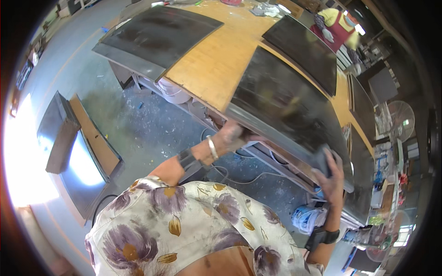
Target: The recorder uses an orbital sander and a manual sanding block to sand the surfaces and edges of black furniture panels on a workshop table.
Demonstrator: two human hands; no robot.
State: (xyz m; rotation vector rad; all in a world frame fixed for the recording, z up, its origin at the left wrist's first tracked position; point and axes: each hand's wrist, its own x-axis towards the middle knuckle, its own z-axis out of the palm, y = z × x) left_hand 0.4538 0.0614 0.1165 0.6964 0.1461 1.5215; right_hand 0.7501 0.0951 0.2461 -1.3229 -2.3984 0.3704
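A large glossy dark panel (285, 101) lies on the wooden worktable, its near edge overhanging the front. My left hand (232, 133) is at the panel's near left edge, its fingers hooked beneath and partly hidden; the hand is slightly blurred. At the near right end of the same edge, my right hand (331, 177) is closed round a grey block (320, 161), which looks like a sanding block. This block rests against the panel's edge. Dark bands circle both forearms, and a light bracelet sits at my left wrist.
Another dark panel (161, 37) covers the left of the worktable (207, 62); a third (306, 53) lies behind mine. More panels (69, 152) lean at the left. A blue-white bucket (306, 218) stands at right, and a cable (248, 181) crosses the floor. A person (336, 30) stands at the far side.
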